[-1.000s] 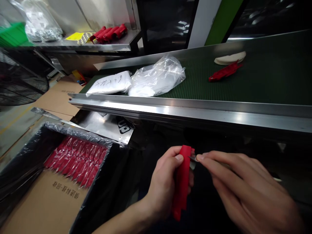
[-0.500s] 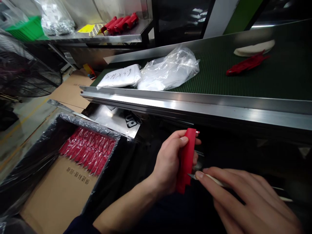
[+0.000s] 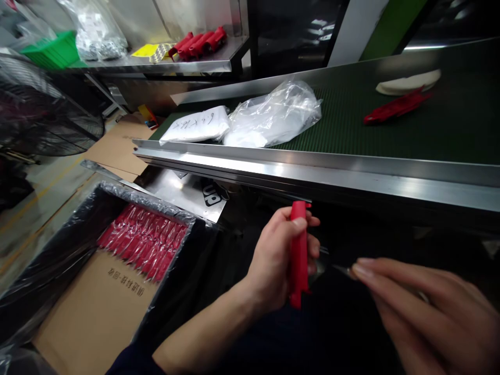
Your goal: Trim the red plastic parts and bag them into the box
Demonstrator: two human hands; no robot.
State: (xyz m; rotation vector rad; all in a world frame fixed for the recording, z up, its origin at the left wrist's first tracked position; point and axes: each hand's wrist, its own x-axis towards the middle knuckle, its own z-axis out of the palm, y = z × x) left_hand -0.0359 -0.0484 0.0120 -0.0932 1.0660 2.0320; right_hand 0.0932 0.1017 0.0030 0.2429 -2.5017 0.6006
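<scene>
My left hand (image 3: 273,260) is wrapped round a long red plastic part (image 3: 299,255), held nearly upright with the thumb on its face. To its right, my right hand (image 3: 425,307) pinches a slim knife (image 3: 344,270) with a thin pointed metal blade. The blade tip points at the red part and stands apart from it. Much of the knife's handle is hidden by my fingers. On the green conveyor belt (image 3: 339,133) lie another red part (image 3: 394,108) and a curved cream-coloured piece (image 3: 408,82).
A metal rail (image 3: 312,174) edges the belt. Plastic bags (image 3: 277,117) and a white packet (image 3: 197,125) lie on it. At left stands a lined box (image 3: 91,307) with several bagged red parts (image 3: 144,239). Behind are a shelf (image 3: 211,65), a green basket (image 3: 54,52) and a fan (image 3: 47,109).
My right hand has drawn the knife away to the right, off the red part. My left hand has turned the part slightly, so it looks narrower.
</scene>
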